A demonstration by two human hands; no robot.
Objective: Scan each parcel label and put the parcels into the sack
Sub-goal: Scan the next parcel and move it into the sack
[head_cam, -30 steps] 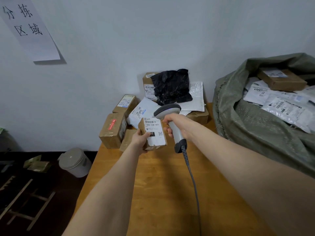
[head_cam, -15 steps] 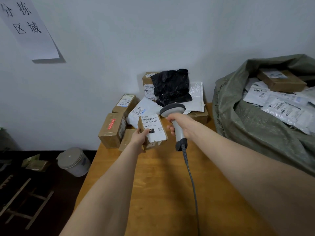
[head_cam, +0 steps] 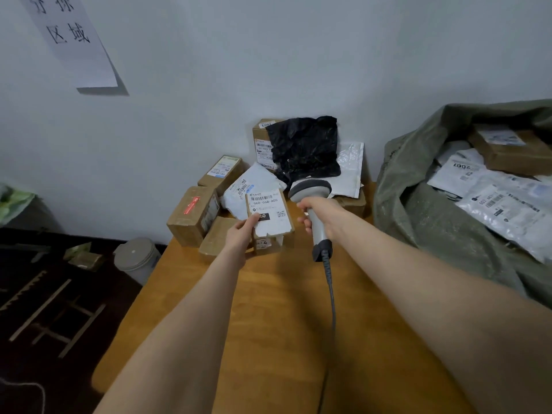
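Observation:
My left hand grips a small cardboard parcel by its left edge, its white label facing up toward me. My right hand holds a grey barcode scanner by the handle just to the parcel's right, its head up beside the label. The scanner's cable runs down toward me across the wooden table. At the right stands a green woven sack, open, with several labelled parcels inside.
More parcels are piled against the wall behind my hands: brown boxes, a white mailer and a black plastic bag. A grey lidded bucket stands on the floor left of the table. A paper sign hangs on the wall.
The parcel and scanner have stayed close together, with the scanner head shifting slightly right of the label. The view has dipped a little.

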